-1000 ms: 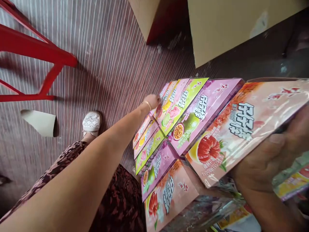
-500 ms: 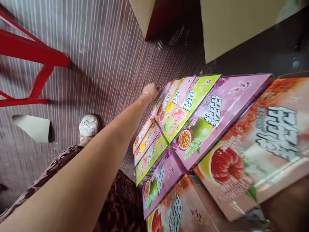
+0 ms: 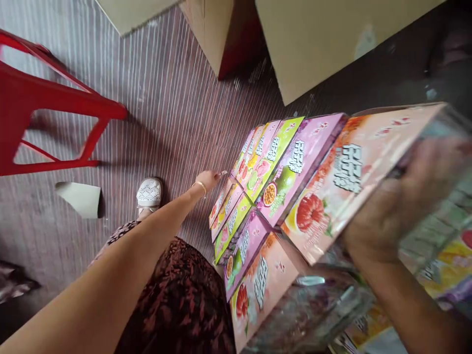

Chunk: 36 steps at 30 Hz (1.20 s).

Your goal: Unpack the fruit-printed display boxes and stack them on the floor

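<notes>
Two rows of colourful printed fruit-snack boxes run away from me, their pink, green, purple and peach faces showing fruit pictures. My left hand (image 3: 208, 181), with a gold bracelet, is at the far end of the rows. Its fingers are closed, and a small pale bit shows at their tips, too small to name. At the near end, my right hand (image 3: 398, 206) is against the side of the large peach box (image 3: 332, 182) with a grapefruit picture. Motion blur hides its fingers. A purple passion-fruit box (image 3: 295, 167) stands beside the peach one.
A red plastic stool (image 3: 70, 103) stands at the left on the striped floor. Brown cardboard boxes (image 3: 324, 39) are at the top. A cardboard scrap (image 3: 83, 199) lies near my white shoe (image 3: 149, 192). Clear-wrapped packs (image 3: 306, 305) sit lower right.
My right hand has come into clear view at the near end of the boxes. My left hand has drawn back slightly from the far end. The view has shifted.
</notes>
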{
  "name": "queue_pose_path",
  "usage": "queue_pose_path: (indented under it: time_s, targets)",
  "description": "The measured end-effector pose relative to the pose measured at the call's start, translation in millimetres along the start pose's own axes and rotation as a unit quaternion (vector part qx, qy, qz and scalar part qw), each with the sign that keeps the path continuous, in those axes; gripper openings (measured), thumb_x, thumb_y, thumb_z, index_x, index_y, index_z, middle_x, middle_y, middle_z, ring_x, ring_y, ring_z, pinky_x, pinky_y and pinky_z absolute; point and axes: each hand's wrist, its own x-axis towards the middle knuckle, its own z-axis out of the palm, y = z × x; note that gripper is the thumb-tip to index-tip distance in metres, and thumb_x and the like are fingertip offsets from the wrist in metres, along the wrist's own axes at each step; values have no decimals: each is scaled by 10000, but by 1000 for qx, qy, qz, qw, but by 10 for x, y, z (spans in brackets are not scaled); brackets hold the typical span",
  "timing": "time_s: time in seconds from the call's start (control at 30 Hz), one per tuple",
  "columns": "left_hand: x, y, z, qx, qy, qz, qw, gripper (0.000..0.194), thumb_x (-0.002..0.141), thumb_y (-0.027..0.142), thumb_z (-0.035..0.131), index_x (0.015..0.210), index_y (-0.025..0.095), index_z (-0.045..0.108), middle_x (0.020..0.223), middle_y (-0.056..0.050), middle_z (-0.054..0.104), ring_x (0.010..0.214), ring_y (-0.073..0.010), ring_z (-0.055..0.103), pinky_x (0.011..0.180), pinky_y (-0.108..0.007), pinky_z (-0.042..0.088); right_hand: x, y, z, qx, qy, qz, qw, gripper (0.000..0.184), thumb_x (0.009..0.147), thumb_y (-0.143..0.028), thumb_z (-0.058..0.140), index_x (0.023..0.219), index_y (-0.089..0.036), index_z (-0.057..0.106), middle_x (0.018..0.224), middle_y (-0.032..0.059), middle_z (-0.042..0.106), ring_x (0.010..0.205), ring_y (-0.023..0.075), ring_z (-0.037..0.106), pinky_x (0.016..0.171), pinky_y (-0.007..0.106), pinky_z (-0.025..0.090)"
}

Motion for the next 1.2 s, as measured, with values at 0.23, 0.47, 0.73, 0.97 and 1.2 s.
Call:
queue_pose_path:
  time_s: [0.23,0.47,0.73,0.97,1.2]
  targets:
    - [-1949,-79,-222,-66,28,-76,995,328,995,375,370,884,194,620,827,-72,718,732,-180,640,607,-261,304,160,-267,-117,12,-14,98,995,621,1001,-424,217,1503,-84,353,1566,167,316,1477,288,239,1191,532,226]
    - [-2953,560,-682,-92,38,1,995,326,999,428,393,872,208,597,705,-37,677,678,-188,636,584,-266,264,-834,-986,-856,141,119,114,976,424,991,-238,338,1386,-142,462,1402,194,462,1349,277,438,1089,533,410]
    - [-2882,1264,-604,-25,32,92,995,369,1008,440,367,943,212,650,820,-66,737,779,-213,684,601,-289,277,-2107,-1230,-472,19,-61,166,984,557,1021,-322,259,1536,-111,287,1522,188,386,1472,300,252,1159,596,269]
    - [-2769,1297,-593,-5,112,142,984,371,984,410,418,808,183,653,682,-43,650,618,-159,549,580,-284,246,-2119,-1151,-450,50,-49,177,982,563,1021,-336,241,1545,-135,291,1542,158,366,1480,264,231,1187,564,216]
    - [-2819,1218,-399,-37,138,184,973,316,939,307,473,685,162,592,541,16,464,505,-105,347,551,-261,233,-2142,-1150,-438,68,-58,193,977,569,1004,-307,233,1550,-158,289,1569,133,322,1489,250,199,1194,573,199]
